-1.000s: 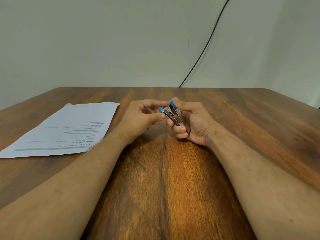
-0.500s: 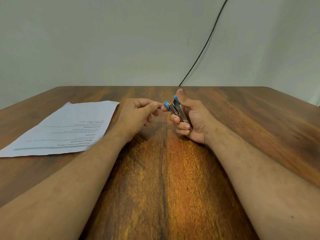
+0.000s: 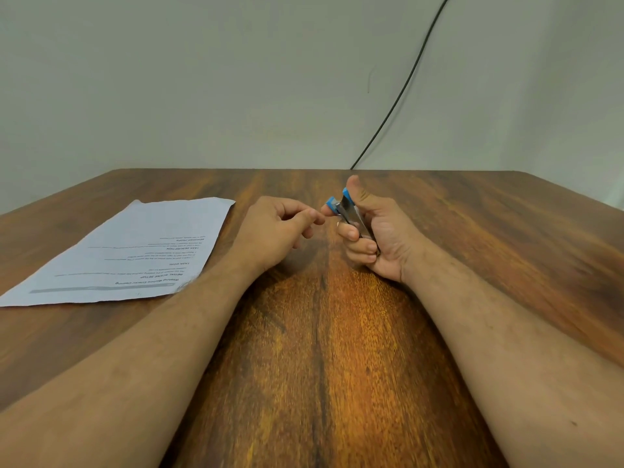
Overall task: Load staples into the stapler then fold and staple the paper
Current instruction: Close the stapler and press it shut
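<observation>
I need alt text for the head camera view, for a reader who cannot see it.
The right hand grips a small blue and metal stapler above a wooden table; the left hand, fingers curled, is beside its tip. A printed paper lies flat at left.

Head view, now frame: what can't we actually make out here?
- Stapler: the right hand grips it, fingers covering its lower half; staples inside cannot be seen.
- Left hand: curled fingers hide whether it pinches any staples; too small to tell.
- Paper: body text upside down and too small to read.
- Black cable: upper end cut off by the top edge.
</observation>
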